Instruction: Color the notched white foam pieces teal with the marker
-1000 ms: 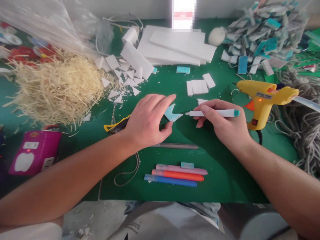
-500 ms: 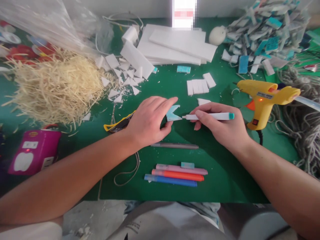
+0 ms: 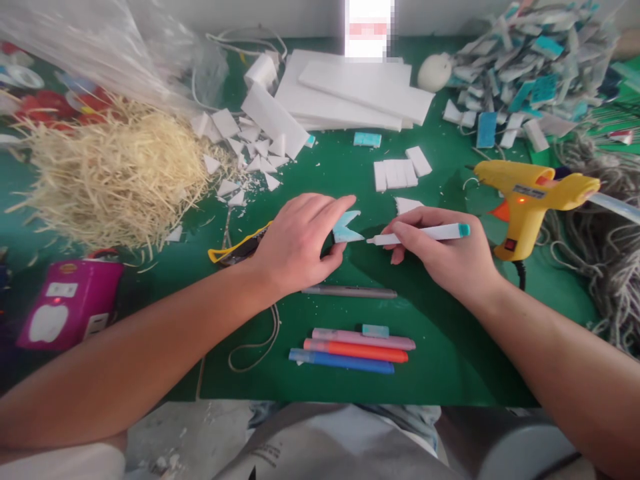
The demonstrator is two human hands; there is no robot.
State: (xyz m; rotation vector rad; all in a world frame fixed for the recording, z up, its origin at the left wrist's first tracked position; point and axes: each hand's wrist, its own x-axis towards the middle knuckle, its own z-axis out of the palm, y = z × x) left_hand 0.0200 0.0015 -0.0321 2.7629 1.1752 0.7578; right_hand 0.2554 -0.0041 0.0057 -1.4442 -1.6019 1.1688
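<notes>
Between the thumb and fingers of my left hand (image 3: 305, 240) is a small light-blue foam piece (image 3: 346, 228) with a V-shaped notch facing right. Part of it is hidden by the fingers. My right hand (image 3: 443, 243) grips a white marker (image 3: 425, 234) with a teal end, like a pen. Its tip points left, a small gap away from the lower point of the foam piece. Beneath my left wrist lies a yellow-edged utility knife (image 3: 237, 247), partly covered. A white foam offcut (image 3: 407, 204) sits just beyond my right fingers.
A grey pen (image 3: 350, 291) and pink, orange and blue markers (image 3: 355, 347) lie in front. On the right stands a yellow glue gun (image 3: 530, 200), its light lit. Straw (image 3: 115, 173) and a purple box (image 3: 70, 303) are left; foam sheets (image 3: 350, 93) lie behind.
The marker tip has drawn back slightly to the right, off the foam piece, and the marker tilts a little more. My left hand and the foam piece stay in place.
</notes>
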